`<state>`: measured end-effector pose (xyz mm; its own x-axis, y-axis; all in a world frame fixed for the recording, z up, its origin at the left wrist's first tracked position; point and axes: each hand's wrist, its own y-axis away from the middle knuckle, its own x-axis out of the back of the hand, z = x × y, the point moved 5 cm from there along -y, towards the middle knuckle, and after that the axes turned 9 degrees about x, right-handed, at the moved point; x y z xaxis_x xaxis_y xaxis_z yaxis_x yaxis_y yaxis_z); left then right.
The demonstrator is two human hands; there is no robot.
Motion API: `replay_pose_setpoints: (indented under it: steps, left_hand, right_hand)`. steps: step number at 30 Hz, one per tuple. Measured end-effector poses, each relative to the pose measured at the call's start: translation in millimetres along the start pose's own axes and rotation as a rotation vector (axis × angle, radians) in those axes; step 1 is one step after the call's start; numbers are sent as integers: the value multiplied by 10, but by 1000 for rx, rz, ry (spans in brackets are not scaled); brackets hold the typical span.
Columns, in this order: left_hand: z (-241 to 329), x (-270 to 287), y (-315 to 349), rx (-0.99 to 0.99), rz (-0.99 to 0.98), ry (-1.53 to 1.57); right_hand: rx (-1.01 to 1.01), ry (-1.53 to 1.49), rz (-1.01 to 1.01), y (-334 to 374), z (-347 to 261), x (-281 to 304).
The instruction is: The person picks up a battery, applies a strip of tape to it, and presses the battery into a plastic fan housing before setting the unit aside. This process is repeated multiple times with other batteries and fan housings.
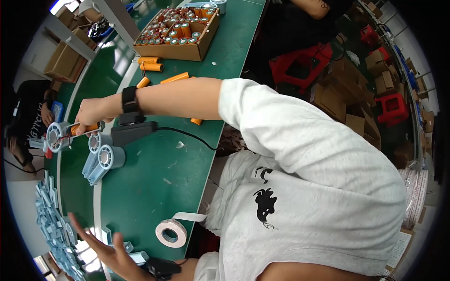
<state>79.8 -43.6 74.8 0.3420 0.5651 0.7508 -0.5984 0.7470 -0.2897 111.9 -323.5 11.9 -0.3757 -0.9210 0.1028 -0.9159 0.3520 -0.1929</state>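
Notably, the brown cardboard carton (168, 53) is packed with wired orange cylinders (186, 30), mostly upright; loose ones (152, 67) lie just beside it. Hands well apart. Right hand (92, 112), below-left of carton, fingers closed on an orange cylinder (93, 127) at a pale blue plastic housing (57, 136); cannot tell if seated inside. Left hand (117, 260), farthest from carton, spread wide, grasping nothing visible. Tabletop (154, 192) below carton: smooth green, scuffed.

Right arm (178, 97) outstretched, right hand (92, 112) curled in a grip — left hand (115, 260) unfurled, fingers (94, 241) straight, thumb (119, 242) apart.
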Motion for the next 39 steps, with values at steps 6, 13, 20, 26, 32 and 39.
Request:
replay_pose_setpoints:
  steps: [6,13,20,26,32,39]
  left_hand:
    - [-257,-662,900,-166,-609,-260]
    - [-324,-462,198,-767,-136,-1175]
    - [-671,-820,459,-1215,28,-1172]
    - [-195,-692,551,-754,-26,-700]
    - [378,-1100,685,-378,123,-171]
    - [592,-1411,756,-325,391,-92]
  right_hand:
    - [-50,325,108,-1149,915,493]
    - [-11,1369,-330,-417,289,740]
    - [88,1323,-540,583,313,1018]
    - [15,478,66,1357,-304,1227]
    - [35,-1071,-23,2885,14,166]
    - [137,-166,350,2958,-160,-48]
